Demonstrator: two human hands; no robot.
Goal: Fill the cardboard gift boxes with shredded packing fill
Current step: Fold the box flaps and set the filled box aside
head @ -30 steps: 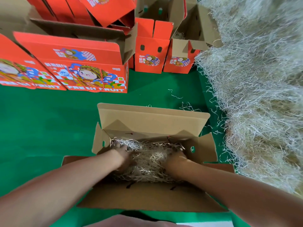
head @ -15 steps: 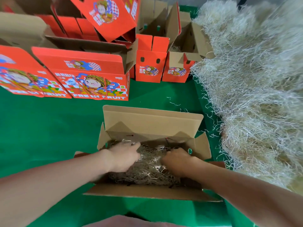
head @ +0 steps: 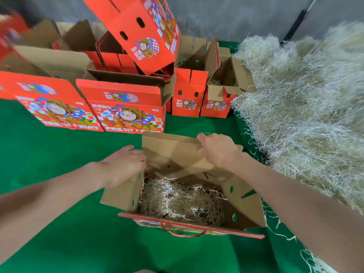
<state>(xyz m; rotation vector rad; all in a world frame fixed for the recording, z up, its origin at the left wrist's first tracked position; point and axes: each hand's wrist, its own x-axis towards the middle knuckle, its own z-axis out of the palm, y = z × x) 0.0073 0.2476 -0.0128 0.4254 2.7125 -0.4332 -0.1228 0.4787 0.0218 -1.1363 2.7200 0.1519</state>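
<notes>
Along the right edge of the green table [head: 49, 150] sprawls a heap of shredded fill [head: 305, 115]. Behind, orange boxes [head: 126, 113] read "FRESH FRUIT". Centre, the open box [head: 242, 203] holds a nest of fill [head: 181, 200], with bare green to its left. The left hand [head: 122, 166] and right hand [head: 218, 150] clamp fingers on its far-side flaps [head: 171, 146].

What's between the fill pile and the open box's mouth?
On the open box, the raised right side flap and the right forearm across it stand between. The far flap, gripped by the right hand, leans over the opening's back.
</notes>
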